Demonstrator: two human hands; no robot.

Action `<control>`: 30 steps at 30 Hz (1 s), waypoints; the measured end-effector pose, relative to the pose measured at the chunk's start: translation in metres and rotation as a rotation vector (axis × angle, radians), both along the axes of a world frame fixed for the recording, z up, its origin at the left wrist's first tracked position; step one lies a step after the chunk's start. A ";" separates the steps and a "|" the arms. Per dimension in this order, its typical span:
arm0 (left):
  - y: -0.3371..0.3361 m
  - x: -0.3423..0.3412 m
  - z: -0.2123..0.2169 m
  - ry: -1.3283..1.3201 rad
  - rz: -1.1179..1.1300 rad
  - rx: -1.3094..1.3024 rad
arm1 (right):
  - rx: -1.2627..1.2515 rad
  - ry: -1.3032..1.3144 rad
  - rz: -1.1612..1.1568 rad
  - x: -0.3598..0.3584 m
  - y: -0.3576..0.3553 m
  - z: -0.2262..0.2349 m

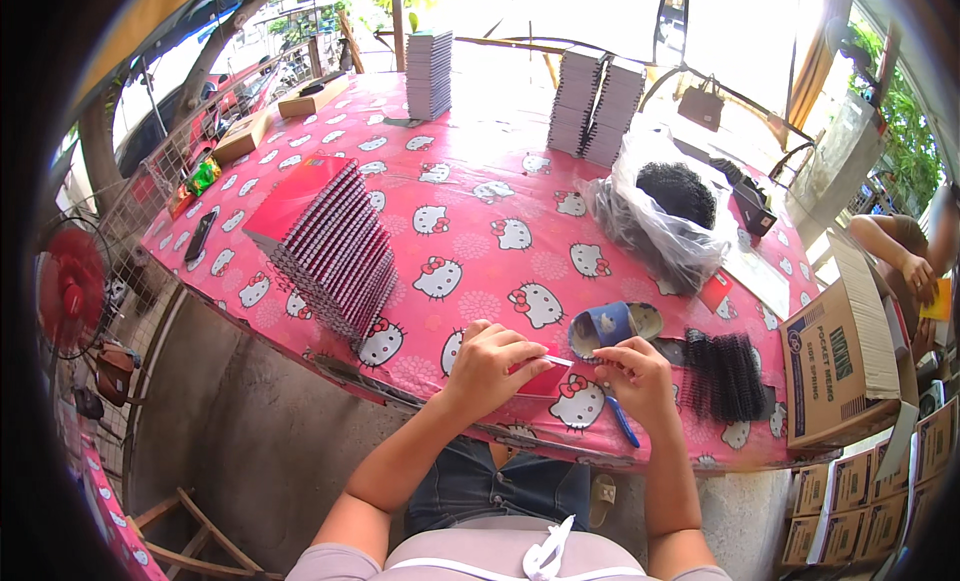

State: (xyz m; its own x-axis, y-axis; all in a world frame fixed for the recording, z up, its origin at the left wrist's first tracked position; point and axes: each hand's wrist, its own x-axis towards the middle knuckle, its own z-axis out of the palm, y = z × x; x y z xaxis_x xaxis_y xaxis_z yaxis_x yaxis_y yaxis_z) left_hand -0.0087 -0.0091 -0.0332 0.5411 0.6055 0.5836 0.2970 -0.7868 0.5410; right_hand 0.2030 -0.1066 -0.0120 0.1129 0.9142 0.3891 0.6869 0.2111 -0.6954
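Note:
My left hand (495,363) is closed on a small memo pad with a red cover (546,382), held just above the table's near edge. Its white page edge shows at the fingertips. Close by on the right, my right hand (638,375) has thumb and finger pinched together, apart from my left hand. What the pinch holds, if anything, is too small to tell. Under my right hand lies a blue pen-like tool (622,422). Beyond it sits a blue roll-shaped holder (602,328). Black spiral binding coils (728,376) lie in a bunch to the right.
A tall stack of red spiral-bound pads (330,246) stands at left. More stacks (429,76) rise at the back. A plastic bag of black coils (668,216) sits at right, near an open cardboard box (840,346). Another person's hand (918,278) shows at far right.

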 end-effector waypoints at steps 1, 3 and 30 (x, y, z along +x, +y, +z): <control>-0.003 -0.002 0.000 0.016 0.037 0.016 | -0.055 0.031 0.071 0.002 0.002 0.001; -0.010 -0.004 0.002 0.043 0.106 0.045 | -0.146 0.042 0.182 0.002 0.005 0.003; -0.018 -0.001 0.009 0.007 0.032 0.138 | 0.330 -0.314 -0.188 -0.056 0.011 -0.017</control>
